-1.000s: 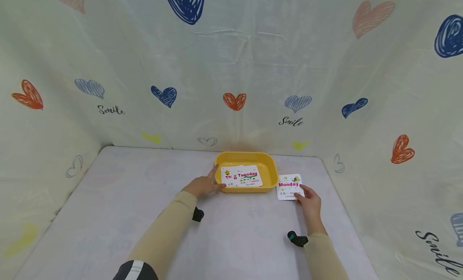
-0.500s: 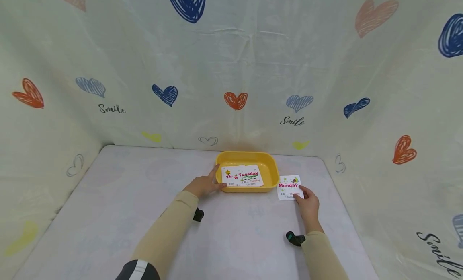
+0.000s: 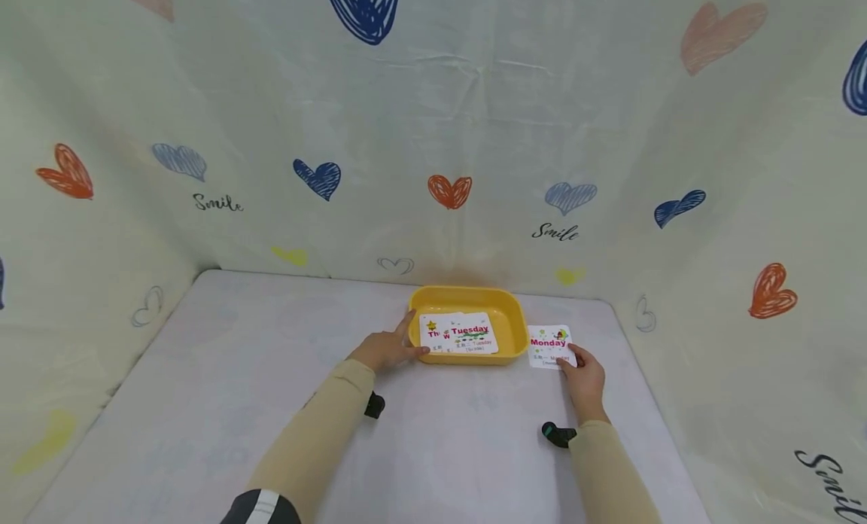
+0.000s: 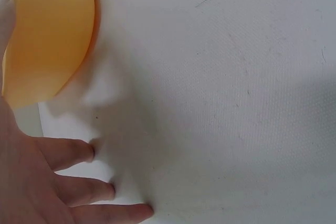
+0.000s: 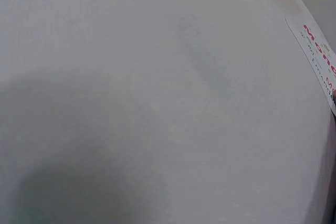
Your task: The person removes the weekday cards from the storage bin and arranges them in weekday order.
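Note:
A yellow plastic tray (image 3: 511, 339) stands near the table's far edge. Several white cards overlap inside it, with a "Tuesday" card (image 3: 474, 342) uppermost. At the tray's left front corner, my left hand (image 3: 382, 351) touches the tray with thumb and index finger. The left wrist view shows its other fingers spread and straight, beside the tray's outer wall (image 4: 50, 35). Between thumb and fingertips my right hand (image 3: 585, 381) pinches the right edge of a white "Monday" card (image 3: 547, 343), close beside the tray's right side. In the right wrist view, only part of this card (image 5: 315, 59) shows.
The white table (image 3: 454, 449) ends just behind the tray. A pale curtain (image 3: 501, 147) printed with hearts and "Smile" hangs behind and at both sides. Dark wrist-worn devices show below each hand.
The right hand has slid the Monday card slightly farther from the person, beside the tray. The left hand keeps its place on the tray. The head view has shifted a little.

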`<state>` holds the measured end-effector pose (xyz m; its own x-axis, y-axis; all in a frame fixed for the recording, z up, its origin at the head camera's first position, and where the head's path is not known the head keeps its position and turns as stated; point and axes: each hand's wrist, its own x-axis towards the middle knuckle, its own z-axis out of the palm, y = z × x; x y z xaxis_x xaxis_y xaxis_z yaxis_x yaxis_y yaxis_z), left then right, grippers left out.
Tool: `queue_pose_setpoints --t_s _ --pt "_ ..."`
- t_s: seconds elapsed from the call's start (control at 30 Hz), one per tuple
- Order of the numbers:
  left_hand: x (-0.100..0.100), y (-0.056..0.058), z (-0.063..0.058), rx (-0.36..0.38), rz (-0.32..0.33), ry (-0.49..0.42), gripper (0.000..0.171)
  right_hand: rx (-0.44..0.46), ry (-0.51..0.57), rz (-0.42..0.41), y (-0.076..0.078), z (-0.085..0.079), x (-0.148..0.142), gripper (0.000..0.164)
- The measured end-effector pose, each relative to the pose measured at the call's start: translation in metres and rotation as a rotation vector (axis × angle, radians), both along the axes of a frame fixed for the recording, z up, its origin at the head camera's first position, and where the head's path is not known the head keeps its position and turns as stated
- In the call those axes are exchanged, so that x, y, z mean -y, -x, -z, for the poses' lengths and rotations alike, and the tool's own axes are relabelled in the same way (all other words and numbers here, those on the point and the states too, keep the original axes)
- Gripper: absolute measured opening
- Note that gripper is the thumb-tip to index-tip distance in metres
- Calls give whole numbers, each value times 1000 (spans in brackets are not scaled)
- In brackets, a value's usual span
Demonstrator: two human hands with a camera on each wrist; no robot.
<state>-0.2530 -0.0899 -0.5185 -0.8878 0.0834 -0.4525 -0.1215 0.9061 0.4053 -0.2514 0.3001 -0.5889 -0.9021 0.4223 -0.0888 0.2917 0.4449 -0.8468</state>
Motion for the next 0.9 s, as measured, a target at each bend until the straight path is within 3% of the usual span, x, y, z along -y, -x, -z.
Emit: queue_pose_setpoints --t_s 0.33,0.9 --pt "-1 -2 -2 -9 4 19 96 -25 5 -7 16 0 -6 48" --pt "-2 -3 -4 -13 15 31 96 30 49 5 38 -6 -3 50"
